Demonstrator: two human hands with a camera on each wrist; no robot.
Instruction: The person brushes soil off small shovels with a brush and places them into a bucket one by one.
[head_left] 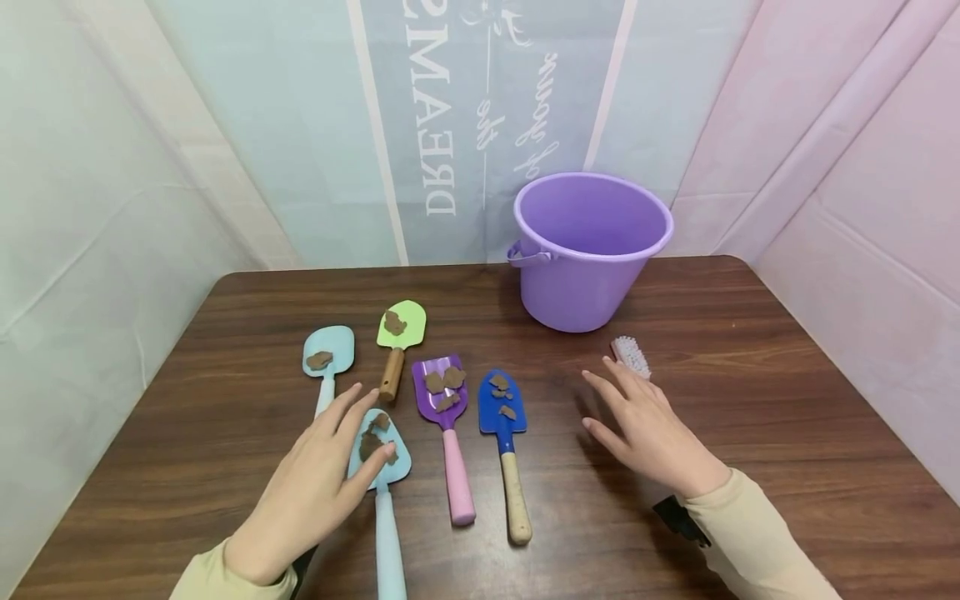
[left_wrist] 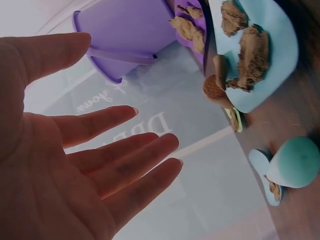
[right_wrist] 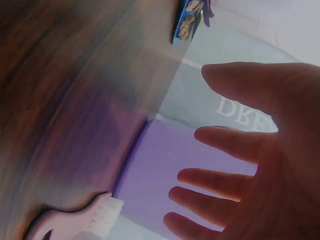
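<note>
I noted, watching remotely: left hand (head_left: 313,475) over the trowels (head_left: 453,460), right hand (head_left: 656,429) near the brush (head_left: 632,357), fingers of both extended, grasping nothing. All five trowels lay on the table (head_left: 600,521), nearer than the bucket (head_left: 577,292), each bearing clods (head_left: 435,382); none bare, so I judged the work barely begun

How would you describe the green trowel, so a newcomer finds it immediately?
Start at the purple bucket near the back of the table. In the head view, the green trowel lies left of it. Its lime blade and brown wooden handle distinguish it from the pale blue shovel and purple scoop beside it.
</note>
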